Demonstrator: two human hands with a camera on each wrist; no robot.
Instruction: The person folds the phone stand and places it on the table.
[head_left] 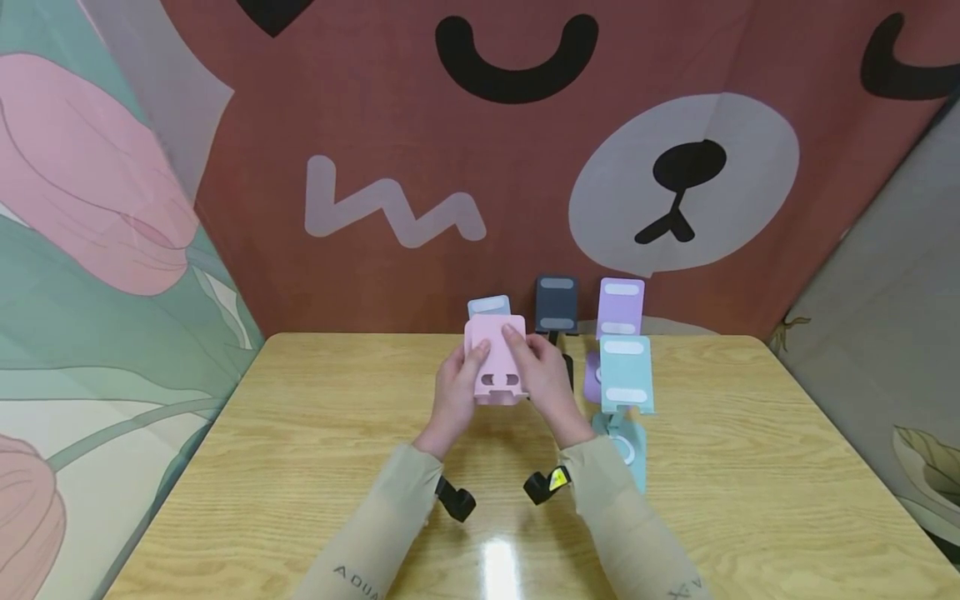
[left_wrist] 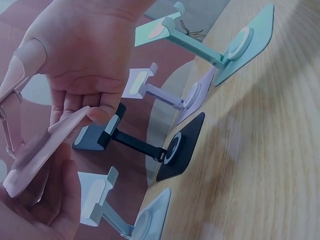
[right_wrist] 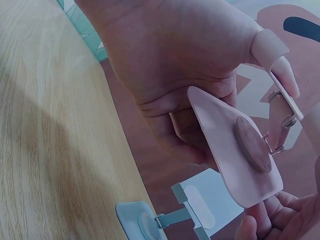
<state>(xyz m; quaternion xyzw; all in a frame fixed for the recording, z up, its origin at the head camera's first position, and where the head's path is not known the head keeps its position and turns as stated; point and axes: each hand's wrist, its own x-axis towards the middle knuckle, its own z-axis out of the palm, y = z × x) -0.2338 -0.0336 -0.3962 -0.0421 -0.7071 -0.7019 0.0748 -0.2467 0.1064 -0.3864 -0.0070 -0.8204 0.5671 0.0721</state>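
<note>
A pink folding phone stand [head_left: 495, 354] is held up over the table between both hands. My left hand [head_left: 455, 392] grips its left side, thumb on the upper plate. The right hand [head_left: 553, 379] holds the other side, its thumb likewise on the plate. Seen from the right wrist, the base [right_wrist: 222, 140] with its round disc stands apart from the plate, and a hinged arm [right_wrist: 280, 122] lies between them. Fingers of both hands curl at the base's edges. Close behind the pink stand is a light blue stand [head_left: 489, 305], partly hidden by it.
Similar stands are upright on the table [head_left: 337, 433]: a black one [head_left: 557, 304], a purple one [head_left: 621, 307] and, nearer on the right, a mint green one [head_left: 626, 375]. A printed cloth [head_left: 390, 283] hangs behind the table's back edge.
</note>
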